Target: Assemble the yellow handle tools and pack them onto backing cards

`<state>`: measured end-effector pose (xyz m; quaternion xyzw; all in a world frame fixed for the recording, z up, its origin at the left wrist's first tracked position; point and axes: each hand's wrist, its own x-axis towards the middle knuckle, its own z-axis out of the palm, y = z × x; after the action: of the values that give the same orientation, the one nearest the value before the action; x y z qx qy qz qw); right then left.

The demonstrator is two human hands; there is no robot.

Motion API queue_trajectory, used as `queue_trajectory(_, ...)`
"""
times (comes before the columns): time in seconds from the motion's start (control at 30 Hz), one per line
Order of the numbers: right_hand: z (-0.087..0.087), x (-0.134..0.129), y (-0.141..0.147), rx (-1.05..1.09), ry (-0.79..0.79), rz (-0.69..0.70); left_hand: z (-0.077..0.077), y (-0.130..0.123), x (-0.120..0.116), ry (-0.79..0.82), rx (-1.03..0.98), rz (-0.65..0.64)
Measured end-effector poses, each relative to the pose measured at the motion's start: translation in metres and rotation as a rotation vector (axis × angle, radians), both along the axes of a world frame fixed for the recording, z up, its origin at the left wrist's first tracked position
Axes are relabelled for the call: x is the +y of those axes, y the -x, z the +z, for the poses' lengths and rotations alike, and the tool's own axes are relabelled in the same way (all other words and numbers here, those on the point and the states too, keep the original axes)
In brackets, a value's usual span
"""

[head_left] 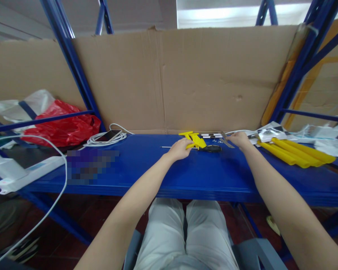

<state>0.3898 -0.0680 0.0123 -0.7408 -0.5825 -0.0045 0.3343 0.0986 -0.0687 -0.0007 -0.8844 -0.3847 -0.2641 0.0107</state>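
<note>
My left hand (180, 149) is closed on a yellow plastic part (196, 140) with a T-shaped end, just above the blue tabletop. A screwdriver with a black handle (213, 148) lies in front of that part, its thin shaft running left behind my fingers. My right hand (239, 140) grips one end of a thin flat metal strip (227, 140), which slants to the left. Small pale pieces (217, 141), too small to name, lie between the two hands. A black-and-white striped strip (211, 135) rests behind the yellow part.
Yellow tubes (295, 152) and clear plastic packaging (273, 133) lie at the right. On the left are a coiled white cable (107, 138), a white power strip (42, 170) and a red plastic bag (63, 123). A cardboard panel (191, 82) stands behind, between blue posts (76, 71).
</note>
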Motion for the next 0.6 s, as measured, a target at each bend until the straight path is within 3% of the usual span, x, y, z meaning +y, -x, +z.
queue_trajectory(0.07,0.006,-0.007,0.014,0.177,-0.005,-0.020,0.001,0.000,-0.001,-0.007,0.013,0.006)
queue_trajectory(0.23,0.017,-0.022,0.045,0.394,-0.084,0.277,0.001,0.000,-0.002,-0.013,0.035,0.016)
queue_trajectory(0.43,0.014,-0.026,0.064,0.527,0.051,0.597,0.000,0.000,0.000,-0.010,0.025,0.012)
queue_trajectory(0.6,0.012,-0.031,0.073,0.579,0.143,0.702,0.001,0.000,-0.002,-0.007,0.017,0.000)
